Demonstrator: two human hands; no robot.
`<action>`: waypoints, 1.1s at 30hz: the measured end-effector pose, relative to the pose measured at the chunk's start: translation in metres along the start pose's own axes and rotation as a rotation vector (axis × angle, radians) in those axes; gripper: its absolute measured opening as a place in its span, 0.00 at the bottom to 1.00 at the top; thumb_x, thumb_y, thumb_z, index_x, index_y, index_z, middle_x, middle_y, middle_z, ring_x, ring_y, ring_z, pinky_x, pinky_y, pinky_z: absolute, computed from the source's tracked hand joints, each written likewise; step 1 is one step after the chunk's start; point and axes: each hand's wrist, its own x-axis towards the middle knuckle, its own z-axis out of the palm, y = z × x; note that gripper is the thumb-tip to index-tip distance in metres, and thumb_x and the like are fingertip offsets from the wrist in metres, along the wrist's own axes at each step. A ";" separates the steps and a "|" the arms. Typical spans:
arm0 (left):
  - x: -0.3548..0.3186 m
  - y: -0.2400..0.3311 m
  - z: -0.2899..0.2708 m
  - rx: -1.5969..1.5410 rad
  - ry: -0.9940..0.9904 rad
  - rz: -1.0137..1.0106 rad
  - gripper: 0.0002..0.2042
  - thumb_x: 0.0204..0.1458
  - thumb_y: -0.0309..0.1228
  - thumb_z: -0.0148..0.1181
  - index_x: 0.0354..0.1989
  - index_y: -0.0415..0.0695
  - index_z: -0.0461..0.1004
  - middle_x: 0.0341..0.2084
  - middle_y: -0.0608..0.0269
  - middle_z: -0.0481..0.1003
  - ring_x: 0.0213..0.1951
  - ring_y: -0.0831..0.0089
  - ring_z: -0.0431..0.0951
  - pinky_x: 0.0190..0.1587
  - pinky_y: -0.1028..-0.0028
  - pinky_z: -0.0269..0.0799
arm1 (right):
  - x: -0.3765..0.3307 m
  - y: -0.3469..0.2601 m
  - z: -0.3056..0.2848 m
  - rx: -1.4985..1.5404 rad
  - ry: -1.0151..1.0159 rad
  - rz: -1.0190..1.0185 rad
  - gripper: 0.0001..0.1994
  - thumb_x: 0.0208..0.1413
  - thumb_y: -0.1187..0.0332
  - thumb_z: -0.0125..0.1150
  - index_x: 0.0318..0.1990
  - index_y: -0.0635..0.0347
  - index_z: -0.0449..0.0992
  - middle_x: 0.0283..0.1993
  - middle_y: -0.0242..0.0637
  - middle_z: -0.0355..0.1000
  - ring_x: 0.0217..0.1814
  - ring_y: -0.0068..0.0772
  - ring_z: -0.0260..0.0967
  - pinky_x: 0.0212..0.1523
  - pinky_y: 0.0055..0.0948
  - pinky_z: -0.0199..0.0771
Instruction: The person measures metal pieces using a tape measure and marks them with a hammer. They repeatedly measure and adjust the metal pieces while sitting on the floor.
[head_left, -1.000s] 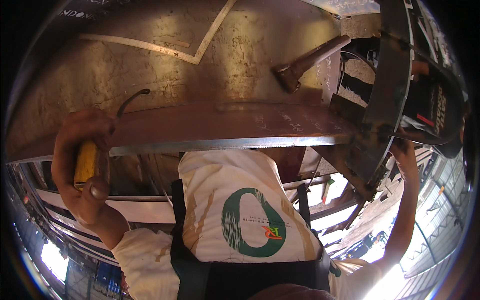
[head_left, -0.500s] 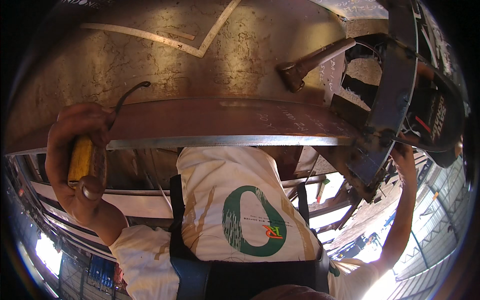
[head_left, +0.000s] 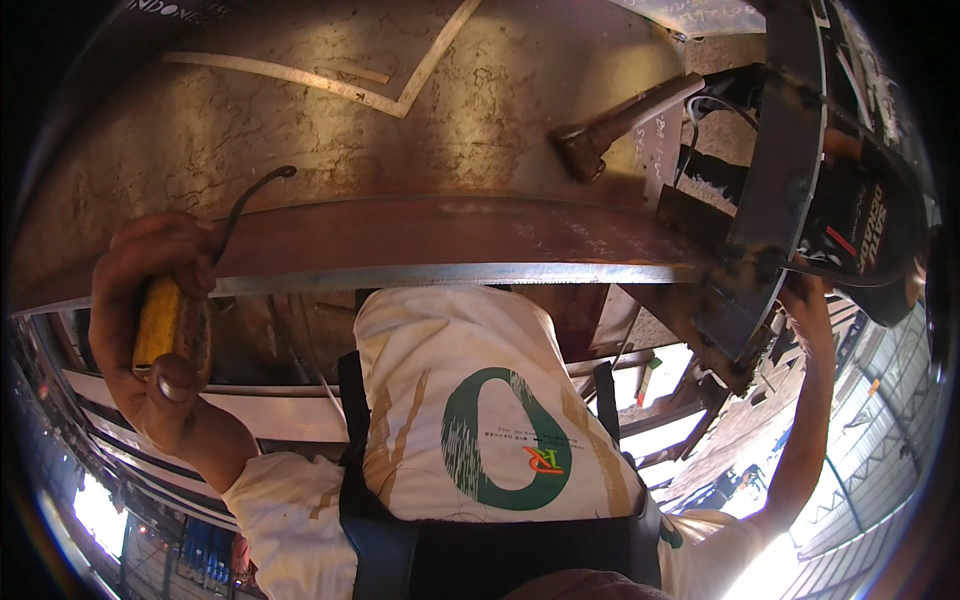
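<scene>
Left hand (head_left: pixel 160 330) at the left of the frame, fingers wrapped tight round a yellow-handled tool (head_left: pixel 165 320), thumb capping its lower end; a thin dark bent rod (head_left: pixel 250 200) rising from the grip and curling over at its tip against the steel above. Tool thus held just beside the near edge of a long rusty flange plate (head_left: pixel 450 245) running across the middle of the frame, with the broad curved steel surface (head_left: pixel 330 120) filling the top, pale chalk-like lines drawn on it. Right hand (head_left: pixel 805 300) at the far right, reaching up under a dark curved steel frame (head_left: pixel 780 170); fingers mostly hidden behind the metal, so cannot tell whether gripping the edge or only resting against it. Hammer-like tool (head_left: pixel 620 125) lying on the curved surface at the upper right, untouched, well apart from both hands. Cream shirt with a green emblem (head_left: pixel 470 420) and a dark harness strap (head_left: pixel 375 520) filling the lower middle. As for progress: plate seemingly already set in place against the surface, rod tip poised at the edge but no spark, glow or fresh mark visible there, so work along the seam judged barely begun or paused, most of the edge apparently yet to be worked.
</scene>
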 end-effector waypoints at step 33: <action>-0.002 0.009 0.006 -0.011 0.180 -0.071 0.38 0.48 0.63 0.59 0.43 0.32 0.73 0.33 0.52 0.70 0.36 0.68 0.72 0.39 0.70 0.66 | 0.012 -0.042 0.011 -0.022 -0.045 0.177 0.31 0.55 0.80 0.53 0.68 0.61 0.61 0.38 0.30 0.73 0.32 0.18 0.65 0.32 0.22 0.66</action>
